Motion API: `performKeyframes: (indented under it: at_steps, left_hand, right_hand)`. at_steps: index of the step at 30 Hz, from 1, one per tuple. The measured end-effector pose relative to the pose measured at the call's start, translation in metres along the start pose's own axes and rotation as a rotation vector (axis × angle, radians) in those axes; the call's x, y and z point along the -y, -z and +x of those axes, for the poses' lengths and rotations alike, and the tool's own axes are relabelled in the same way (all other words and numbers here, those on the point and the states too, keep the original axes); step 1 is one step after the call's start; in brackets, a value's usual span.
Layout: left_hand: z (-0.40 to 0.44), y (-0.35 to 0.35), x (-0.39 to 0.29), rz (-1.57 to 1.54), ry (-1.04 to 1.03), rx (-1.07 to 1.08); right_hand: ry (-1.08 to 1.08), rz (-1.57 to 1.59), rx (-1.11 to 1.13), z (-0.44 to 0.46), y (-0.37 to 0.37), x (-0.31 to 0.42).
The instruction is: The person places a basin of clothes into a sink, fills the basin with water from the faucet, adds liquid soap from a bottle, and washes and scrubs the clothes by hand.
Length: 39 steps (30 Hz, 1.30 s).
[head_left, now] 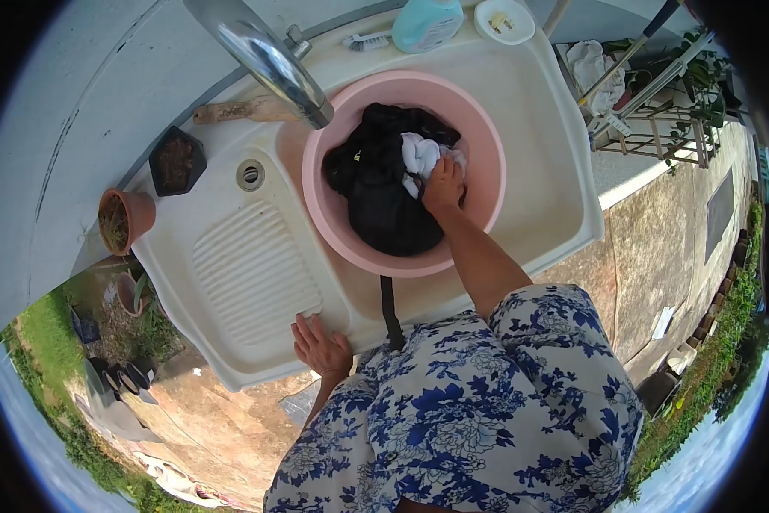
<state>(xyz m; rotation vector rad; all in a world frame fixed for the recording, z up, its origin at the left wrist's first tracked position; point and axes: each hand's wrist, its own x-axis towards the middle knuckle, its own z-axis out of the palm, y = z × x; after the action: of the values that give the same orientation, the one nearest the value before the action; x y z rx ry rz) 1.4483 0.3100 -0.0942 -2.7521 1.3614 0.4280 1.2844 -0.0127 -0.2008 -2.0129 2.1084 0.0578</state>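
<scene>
Dark laundry (393, 214) piled in a pink basin (485, 154), crowded sink

So the basin is parked at the middle of a white utility sink (556, 145), and a white cloth (419, 156) is bunched on top of the dark stuff, toward the right. The cloth is being touched by the right hand (444, 184); whether it's actually gripped can't be told. The left hand (323, 346) is spread on the front rim, nothing held, near the built-in washboard (256, 265). The basin's upper-left rim is overhung by a chrome faucet (260, 64), so that side's kinda blocked. The back ledge is taken up by a scrub brush (366, 41), a teal bottle (427, 24) and a soap dish (521, 32); farther left, a black planter (195, 171) and terracotta pot (142, 218) are squeezed in. The front edge is crossed by a black strap (389, 308).
</scene>
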Motion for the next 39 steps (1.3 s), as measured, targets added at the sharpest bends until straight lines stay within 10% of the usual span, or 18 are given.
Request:
performKeyframes:
  at_steps: [6,9,15,18,23,33,39]
  left_hand:
    - [0.000,0.000,0.001,-0.002,0.015,0.026]
    - [-0.001,0.001,0.000,-0.015,0.028,0.027]
    - [0.000,0.002,-0.001,-0.033,0.051,0.024]
    - [0.000,0.002,-0.003,-0.029,0.061,0.016]
    - [0.002,-0.007,0.002,-0.038,0.084,-0.022]
    - [0.007,-0.023,0.023,-0.287,0.072,-0.093]
    - [-0.005,-0.020,0.021,-0.366,0.118,-0.183]
  right_hand:
    - [0.113,-0.071,0.455,0.058,0.028,-0.016]
    - [0.097,0.287,0.079,0.084,0.017,-0.041]
    - [-0.280,1.280,0.355,0.017,0.117,-0.040]
    - [-0.065,1.384,0.393,-0.019,0.154,-0.026]
    - [0.559,0.620,0.457,-0.023,0.126,-0.041]
    - [0.438,0.831,-0.047,0.134,0.261,0.019]
    - [0.449,0.322,-0.314,0.165,0.270,0.070]
